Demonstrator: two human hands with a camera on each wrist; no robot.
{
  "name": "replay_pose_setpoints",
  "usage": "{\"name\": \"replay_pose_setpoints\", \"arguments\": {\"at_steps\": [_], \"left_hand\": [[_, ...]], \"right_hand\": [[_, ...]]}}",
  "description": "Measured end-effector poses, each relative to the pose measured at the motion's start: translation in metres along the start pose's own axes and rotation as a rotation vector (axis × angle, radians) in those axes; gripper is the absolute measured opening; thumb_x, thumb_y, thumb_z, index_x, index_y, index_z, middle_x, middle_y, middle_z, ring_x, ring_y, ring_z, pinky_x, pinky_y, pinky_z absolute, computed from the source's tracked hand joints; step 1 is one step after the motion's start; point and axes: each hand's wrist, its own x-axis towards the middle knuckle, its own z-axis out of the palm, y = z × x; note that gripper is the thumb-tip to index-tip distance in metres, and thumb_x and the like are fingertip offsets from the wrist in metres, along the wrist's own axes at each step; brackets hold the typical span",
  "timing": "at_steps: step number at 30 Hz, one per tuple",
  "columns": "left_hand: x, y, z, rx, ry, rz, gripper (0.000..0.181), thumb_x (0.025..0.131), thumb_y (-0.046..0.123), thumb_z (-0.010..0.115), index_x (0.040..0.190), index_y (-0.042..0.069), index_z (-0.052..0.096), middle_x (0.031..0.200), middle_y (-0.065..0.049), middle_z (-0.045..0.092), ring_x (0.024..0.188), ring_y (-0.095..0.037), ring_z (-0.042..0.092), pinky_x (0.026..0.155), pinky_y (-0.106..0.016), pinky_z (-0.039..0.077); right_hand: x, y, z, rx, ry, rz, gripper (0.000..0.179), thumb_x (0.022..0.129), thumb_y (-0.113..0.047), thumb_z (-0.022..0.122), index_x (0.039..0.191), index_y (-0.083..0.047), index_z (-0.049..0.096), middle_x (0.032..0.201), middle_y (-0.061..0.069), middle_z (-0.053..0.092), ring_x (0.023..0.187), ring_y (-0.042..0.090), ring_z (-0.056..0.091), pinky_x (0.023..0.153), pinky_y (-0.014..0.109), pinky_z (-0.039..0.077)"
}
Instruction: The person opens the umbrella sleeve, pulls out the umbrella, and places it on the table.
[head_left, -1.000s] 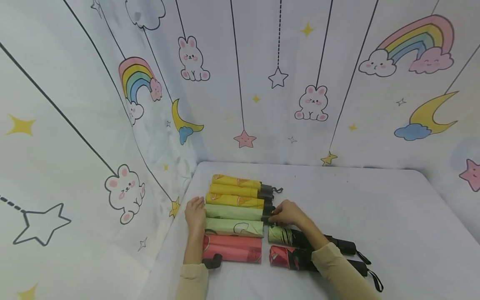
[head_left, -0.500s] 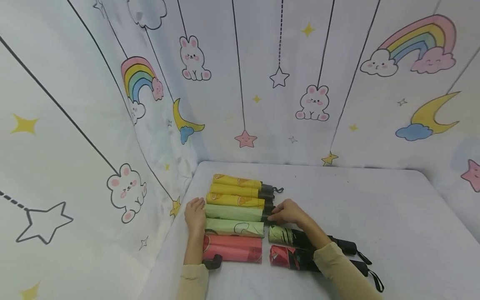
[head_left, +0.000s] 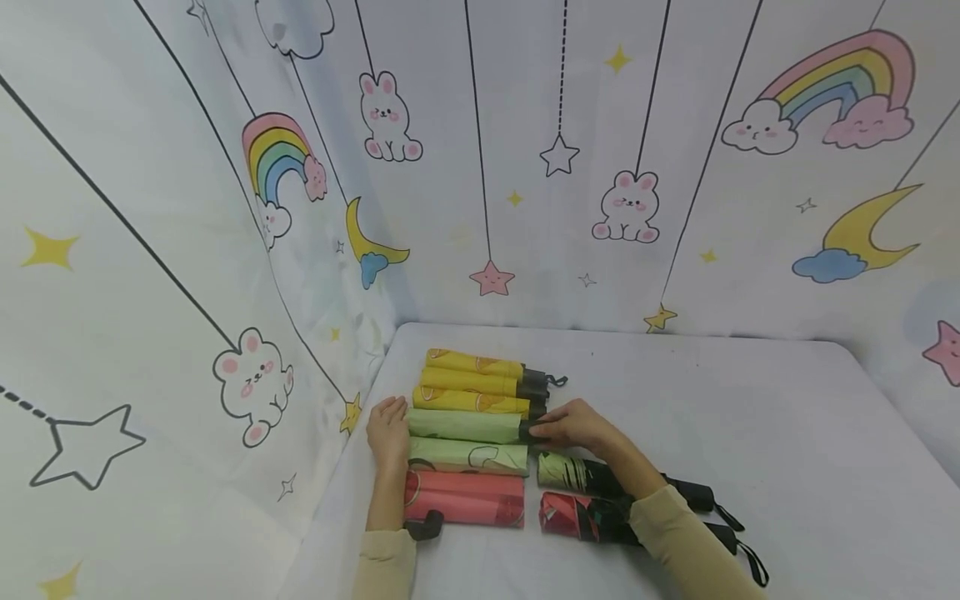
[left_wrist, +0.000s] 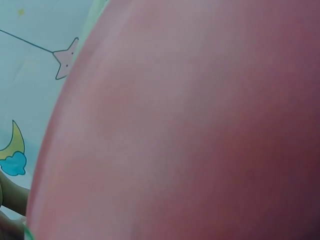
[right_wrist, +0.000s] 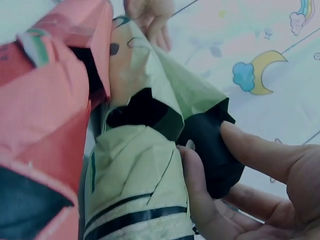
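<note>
A folded light green umbrella in its sleeve [head_left: 465, 426] lies across the left of the table, its black end [right_wrist: 210, 145] sticking out. With thumb and fingers my right hand [head_left: 576, 427] pinches that black end. My left hand [head_left: 388, 432] touches the sleeve's other end, fingers straight. Just in front lies a patterned green sleeve [head_left: 468, 457], its mouth gaping in the right wrist view. A green-and-black folded umbrella [head_left: 561, 472] lies beside that mouth, partly under my right forearm. Red blur, apparently the red sleeve [left_wrist: 165, 120], fills most of the left wrist view.
Behind, several things line up: yellow sleeved umbrellas [head_left: 472, 381] with black ends. In front lie a red sleeve [head_left: 480, 499] and a red-and-black folded umbrella [head_left: 562, 514]. A small black object [head_left: 425, 525] sits by my left wrist. White printed cloth [head_left: 450, 208] hangs behind.
The light green sleeved umbrella has shifted slightly left, with my right hand still on its black end. My left hand has moved slightly left too. The other umbrellas stay put.
</note>
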Motion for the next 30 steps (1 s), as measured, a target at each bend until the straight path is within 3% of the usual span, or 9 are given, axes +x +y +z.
{"name": "replay_pose_setpoints", "arguments": {"at_steps": [7, 19, 30], "left_hand": [[0.0006, -0.0006, -0.0006, 0.029, -0.002, -0.009, 0.054, 0.095, -0.02, 0.045, 0.148, -0.009, 0.044, 0.147, -0.026, 0.056, 0.139, -0.038, 0.054, 0.117, -0.045, 0.044], [-0.0016, 0.0029, -0.0019, 0.0, -0.003, -0.006, 0.054, 0.095, -0.021, 0.042, 0.148, -0.009, 0.043, 0.147, -0.027, 0.056, 0.139, -0.038, 0.054, 0.118, -0.044, 0.042], [-0.0004, 0.0014, -0.006, 0.014, -0.012, -0.004, 0.053, 0.097, -0.018, 0.045, 0.149, -0.008, 0.043, 0.147, -0.025, 0.057, 0.139, -0.035, 0.054, 0.118, -0.043, 0.042]], "right_hand": [[-0.0037, -0.0034, 0.0018, 0.125, 0.018, -0.016, 0.056, 0.093, -0.017, 0.081, 0.132, 0.017, 0.061, 0.128, 0.031, 0.067, 0.099, 0.036, 0.077, 0.091, 0.045, 0.063], [-0.0062, -0.0053, 0.0062, 0.268, 0.082, 0.003, 0.046, 0.092, -0.011, 0.081, 0.125, 0.017, 0.065, 0.124, 0.031, 0.069, 0.099, 0.039, 0.076, 0.091, 0.049, 0.062], [-0.0071, -0.0051, 0.0049, 0.299, 0.075, -0.001, 0.051, 0.09, -0.012, 0.083, 0.126, 0.018, 0.064, 0.118, 0.027, 0.071, 0.097, 0.039, 0.076, 0.091, 0.049, 0.062]]}}
